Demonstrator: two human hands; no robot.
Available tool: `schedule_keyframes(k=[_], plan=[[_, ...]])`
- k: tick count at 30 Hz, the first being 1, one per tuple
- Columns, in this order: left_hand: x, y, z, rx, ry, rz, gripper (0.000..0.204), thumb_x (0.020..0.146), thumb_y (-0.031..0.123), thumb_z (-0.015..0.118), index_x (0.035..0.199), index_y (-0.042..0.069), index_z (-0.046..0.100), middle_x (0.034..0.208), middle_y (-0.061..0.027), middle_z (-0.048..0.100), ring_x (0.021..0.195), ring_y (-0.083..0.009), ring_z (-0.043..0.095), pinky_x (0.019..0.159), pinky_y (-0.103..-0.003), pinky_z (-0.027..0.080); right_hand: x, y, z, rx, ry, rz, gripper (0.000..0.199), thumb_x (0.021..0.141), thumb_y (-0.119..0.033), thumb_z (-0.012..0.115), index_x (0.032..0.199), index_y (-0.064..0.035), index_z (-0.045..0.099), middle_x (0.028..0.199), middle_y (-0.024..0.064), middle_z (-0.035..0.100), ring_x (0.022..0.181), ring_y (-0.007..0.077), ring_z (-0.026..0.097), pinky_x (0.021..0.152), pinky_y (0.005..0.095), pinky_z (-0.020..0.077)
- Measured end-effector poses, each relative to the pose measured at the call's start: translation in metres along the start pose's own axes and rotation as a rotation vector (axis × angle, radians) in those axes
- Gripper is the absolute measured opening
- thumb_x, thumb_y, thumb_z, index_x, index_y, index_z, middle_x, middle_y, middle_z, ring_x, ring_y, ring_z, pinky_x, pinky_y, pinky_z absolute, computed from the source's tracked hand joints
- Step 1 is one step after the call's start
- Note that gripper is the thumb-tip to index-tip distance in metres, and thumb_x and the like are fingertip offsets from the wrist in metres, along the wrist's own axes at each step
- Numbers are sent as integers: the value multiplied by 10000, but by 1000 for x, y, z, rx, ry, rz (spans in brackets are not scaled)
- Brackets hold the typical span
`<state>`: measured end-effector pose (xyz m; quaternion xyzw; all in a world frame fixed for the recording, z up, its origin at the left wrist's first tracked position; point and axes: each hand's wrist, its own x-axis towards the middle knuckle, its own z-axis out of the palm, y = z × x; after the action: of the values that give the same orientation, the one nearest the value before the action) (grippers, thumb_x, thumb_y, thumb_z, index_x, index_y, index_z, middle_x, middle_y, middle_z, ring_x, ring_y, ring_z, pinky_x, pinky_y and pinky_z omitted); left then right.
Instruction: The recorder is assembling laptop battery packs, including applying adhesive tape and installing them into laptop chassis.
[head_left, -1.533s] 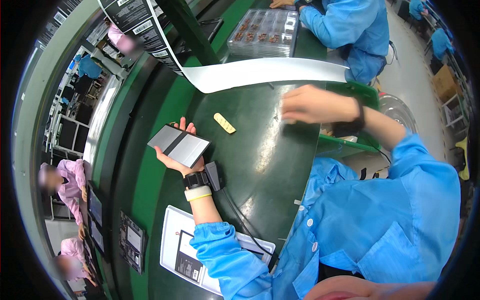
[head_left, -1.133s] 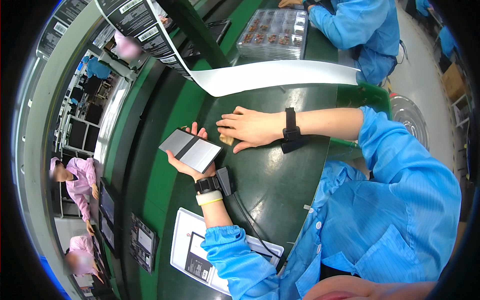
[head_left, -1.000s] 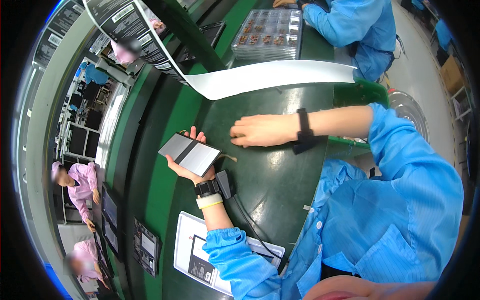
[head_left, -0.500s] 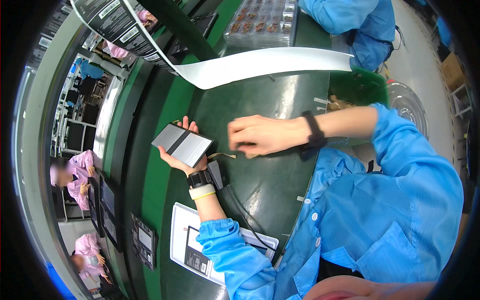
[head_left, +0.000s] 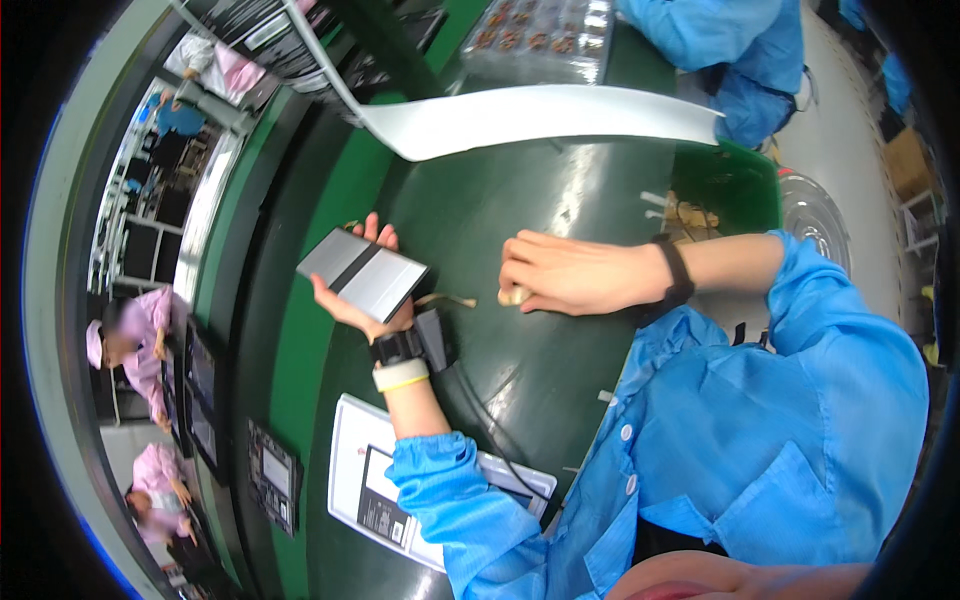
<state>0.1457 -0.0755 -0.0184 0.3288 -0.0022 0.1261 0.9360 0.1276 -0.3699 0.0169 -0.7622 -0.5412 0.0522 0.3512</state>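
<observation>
My left hand (head_left: 352,308), palm up, holds a flat rectangular battery pack (head_left: 398,277) with silver-grey panels and a black band across its middle. The thumb lies along the near edge and the fingertips show past the far edge. A thin tan strip (head_left: 455,299) sticks out from beside the pack toward the right. Across a gap from it, my right hand (head_left: 585,272) hovers over the bench with fingers curled together. Something small and pale yellow (head_left: 515,296) shows at its fingertips; its kind is unclear. A black wrist strap with a corded clip (head_left: 432,340) is on my left wrist.
Below my left forearm lies a white tray (head_left: 345,480) with a labelled dark pack. A white paper strip (head_left: 540,112) curves across the bench's far side. A green bin (head_left: 735,180) stands at right, stacked clear trays (head_left: 540,40) at the back. Dark panels (head_left: 272,475) lie at left.
My right hand has moved right, away from the battery pack, and the pale yellow thing now shows at its fingertips. The left hand still holds the pack, almost unmoved.
</observation>
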Motion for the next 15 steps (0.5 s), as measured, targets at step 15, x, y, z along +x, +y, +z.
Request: schedule_keyframes(k=[15], plan=[[-2, 4, 5, 13, 26, -20, 856, 865, 670, 425, 1241, -96, 492, 1300, -292, 533, 1079, -407, 594, 916, -449, 529, 75, -1, 23, 60, 120, -91, 122, 820, -121, 730, 839, -33, 647, 935, 102, 568, 935, 279, 581, 808, 400, 476]])
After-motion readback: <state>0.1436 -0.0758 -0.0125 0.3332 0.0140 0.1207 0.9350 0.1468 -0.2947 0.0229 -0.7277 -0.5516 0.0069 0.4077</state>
